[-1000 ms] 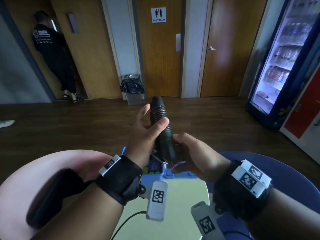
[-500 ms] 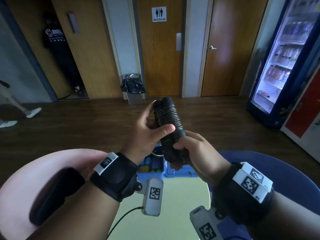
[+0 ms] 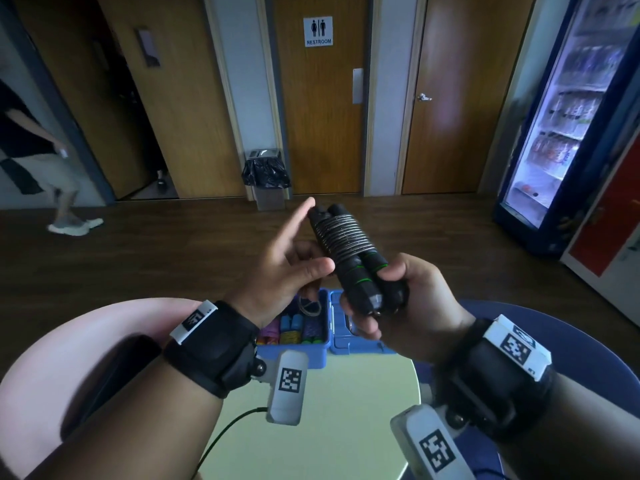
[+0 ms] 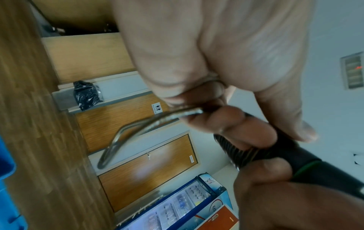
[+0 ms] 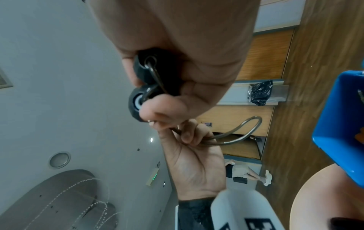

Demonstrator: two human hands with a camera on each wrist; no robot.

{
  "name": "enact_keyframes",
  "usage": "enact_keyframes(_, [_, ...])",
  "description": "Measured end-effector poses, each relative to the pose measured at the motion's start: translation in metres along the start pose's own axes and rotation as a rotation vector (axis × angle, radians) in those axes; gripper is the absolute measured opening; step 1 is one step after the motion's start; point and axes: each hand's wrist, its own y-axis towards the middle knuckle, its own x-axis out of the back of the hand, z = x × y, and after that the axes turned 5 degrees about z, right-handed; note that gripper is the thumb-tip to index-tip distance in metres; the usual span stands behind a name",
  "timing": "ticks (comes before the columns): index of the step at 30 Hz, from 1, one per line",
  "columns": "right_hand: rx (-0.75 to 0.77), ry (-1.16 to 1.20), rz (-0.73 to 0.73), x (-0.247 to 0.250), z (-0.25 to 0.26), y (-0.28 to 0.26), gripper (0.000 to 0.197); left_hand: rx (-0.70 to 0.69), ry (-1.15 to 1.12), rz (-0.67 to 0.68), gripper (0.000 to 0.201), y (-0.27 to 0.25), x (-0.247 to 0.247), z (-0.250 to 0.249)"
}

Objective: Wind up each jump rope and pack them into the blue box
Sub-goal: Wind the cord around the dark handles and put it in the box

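Note:
A black jump rope (image 3: 349, 251) has its two green-ringed handles side by side, with the cord wound in tight coils round their upper part. My right hand (image 3: 408, 306) grips the handles' lower ends (image 5: 149, 70). My left hand (image 3: 294, 268) lies against the left side of the coils, forefinger stretched out and thumb on the handles. Its curled fingers pinch the last loose loop of cord (image 4: 122, 133), which hangs below the hand (image 5: 248, 132). The blue box (image 3: 294, 355) stands open on the table under my hands and holds several wound coloured ropes.
The box sits at the far edge of a round pale-green table (image 3: 329, 427). A pink seat (image 3: 69, 341) with a dark object on it is at the left, a blue seat (image 3: 571, 341) at the right. A person (image 3: 52, 168) walks at far left. A drinks fridge (image 3: 571, 133) stands right.
The handles have tilted so both show side by side. My left hand has loosened off them, forefinger now stretched out. My right hand has slid to the lower ends. A person has walked in at left.

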Motion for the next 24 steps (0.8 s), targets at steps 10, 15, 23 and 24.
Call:
enact_keyframes(10, [-0.269, -0.259, 0.04, 0.008, 0.013, -0.009, 0.037, -0.193, 0.79, 0.019, 0.075, -0.012, 0.004, -0.01])
enact_keyframes(15, [-0.404, -0.314, 0.017, 0.013, 0.011, -0.008, 0.042, -0.35, 1.103, 0.162, 0.072, -0.009, 0.01, -0.011])
enact_keyframes(23, [-0.48, -0.299, 0.084, 0.014, 0.019, -0.014, 0.048, -0.195, 1.126, 0.452, 0.065, -0.011, 0.0, -0.008])
enact_keyframes(24, [-0.443, -0.243, 0.077, 0.016, 0.019, -0.013, 0.06, -0.123, 1.041, 0.429, 0.059, -0.012, 0.0, -0.008])
